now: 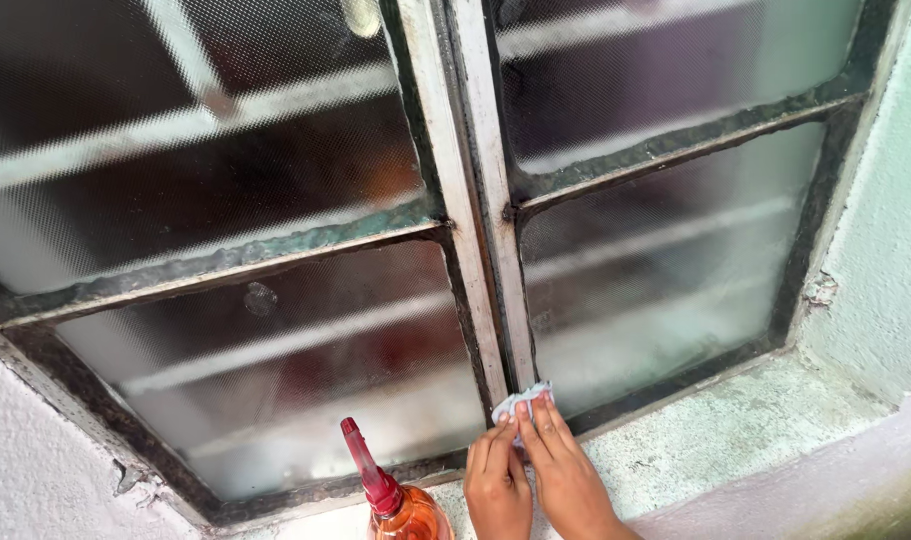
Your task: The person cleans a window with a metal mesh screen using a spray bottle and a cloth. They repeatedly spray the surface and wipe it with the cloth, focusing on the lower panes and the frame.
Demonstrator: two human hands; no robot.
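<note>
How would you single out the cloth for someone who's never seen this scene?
Start at the window's pale centre post and follow it down to the sill. At its foot, both hands' fingers press a small crumpled whitish cloth against the frame. Unlike the red-nozzled orange spray bottle to the left, it is soft and pale.
</note>
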